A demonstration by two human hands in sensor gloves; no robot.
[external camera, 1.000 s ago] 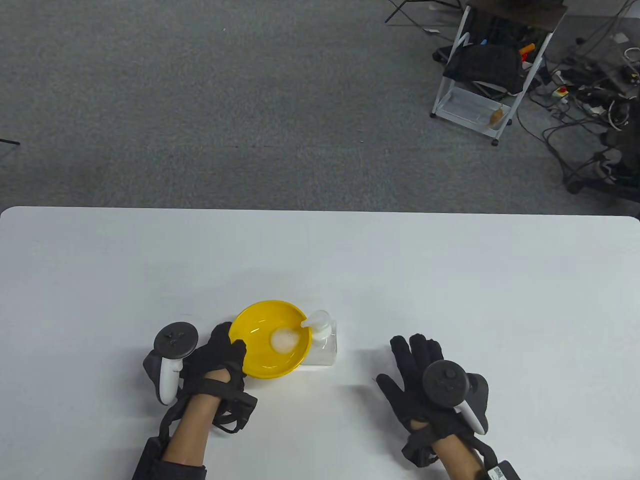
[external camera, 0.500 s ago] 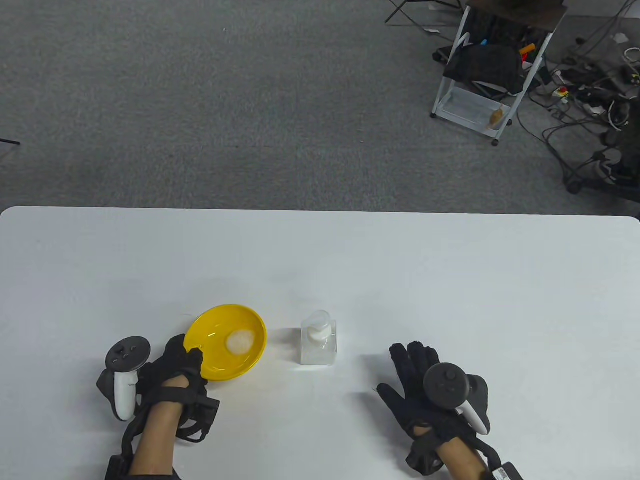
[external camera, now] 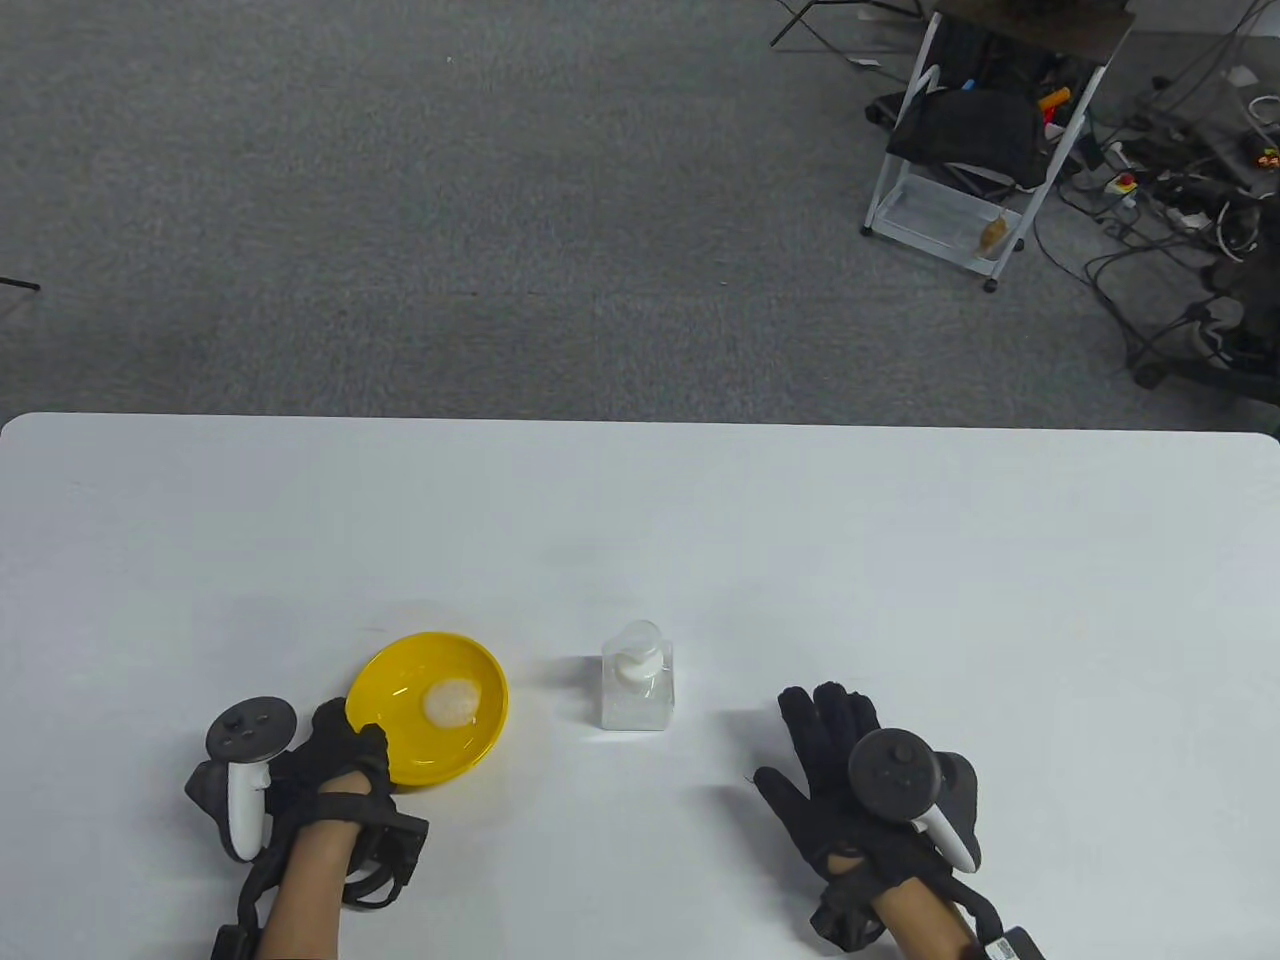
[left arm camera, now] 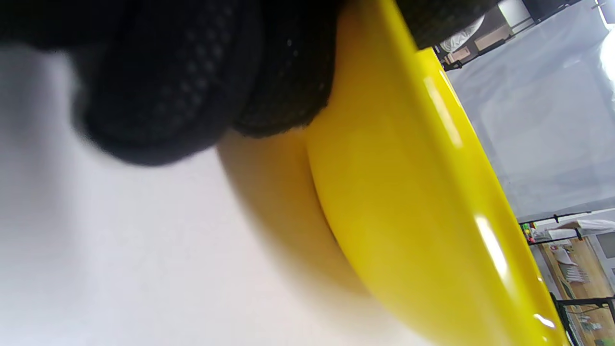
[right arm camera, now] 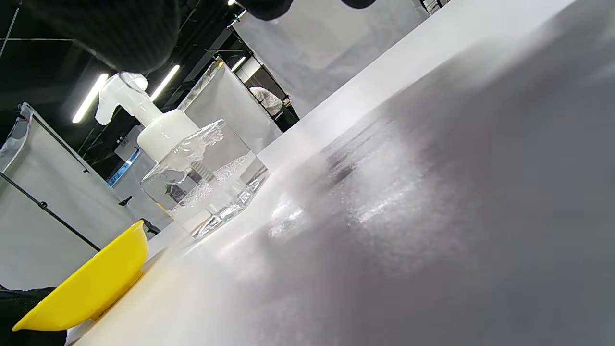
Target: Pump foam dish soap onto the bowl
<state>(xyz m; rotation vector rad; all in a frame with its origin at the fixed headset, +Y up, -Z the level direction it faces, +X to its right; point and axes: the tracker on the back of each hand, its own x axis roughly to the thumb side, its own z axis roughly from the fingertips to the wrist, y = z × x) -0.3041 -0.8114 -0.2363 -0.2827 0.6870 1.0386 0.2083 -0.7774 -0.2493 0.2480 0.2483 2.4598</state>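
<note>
Yellow bowl (external camera: 428,712) rim held by left fingers (external camera: 352,742).

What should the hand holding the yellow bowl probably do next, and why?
Probably let go. The foam already sits in the yellow bowl, which rests on the table apart from the soap bottle. The left hand grips its rim, while the right hand lies flat.

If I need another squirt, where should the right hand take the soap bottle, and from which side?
Probably grip the soap bottle by its clear square body, just under the white pump, coming in from its right, where the right hand lies flat on the table. The flat side walls suit the fingers, and that leaves the pump top free to press. The yellow bowl sits on its left.
</note>
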